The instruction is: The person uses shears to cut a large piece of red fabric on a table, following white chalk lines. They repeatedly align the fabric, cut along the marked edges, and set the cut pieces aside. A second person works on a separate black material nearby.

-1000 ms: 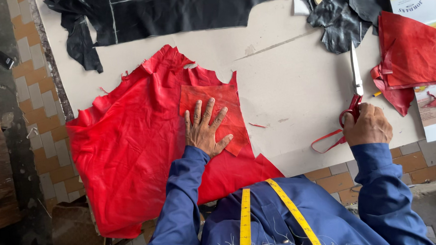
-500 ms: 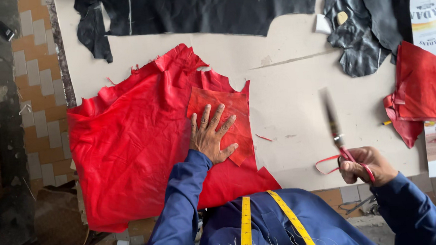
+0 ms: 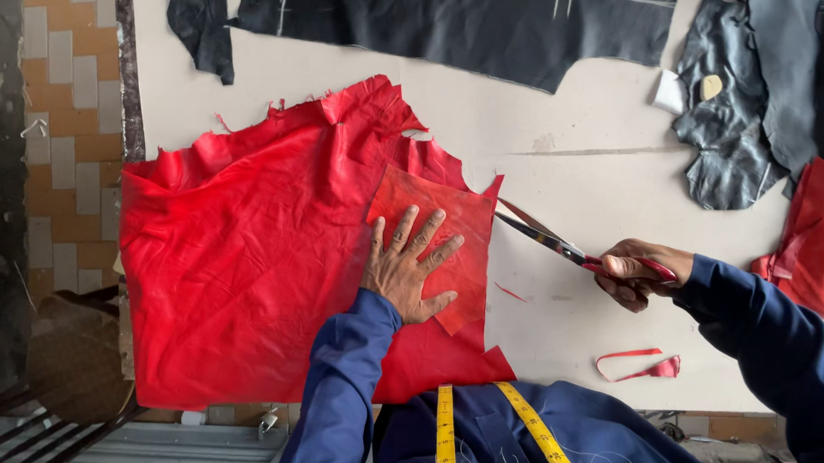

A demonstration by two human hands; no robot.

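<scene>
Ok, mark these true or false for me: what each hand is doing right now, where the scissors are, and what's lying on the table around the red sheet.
1. The left hand lies flat, fingers spread, on a small red pattern piece. True.
2. The right hand is empty. False: it holds red-handled scissors.
3. The scissor blades sit at the right edge of the small red piece, partly open. True.
4. The large red sheet under the pattern piece is black. False: it is red; the black material lies at the far side of the table.
5. A thin red offcut strip lies on the table near the right arm. True.
6. A yellow measuring tape lies stretched across the red sheet. False: it hangs at the person's chest.
</scene>
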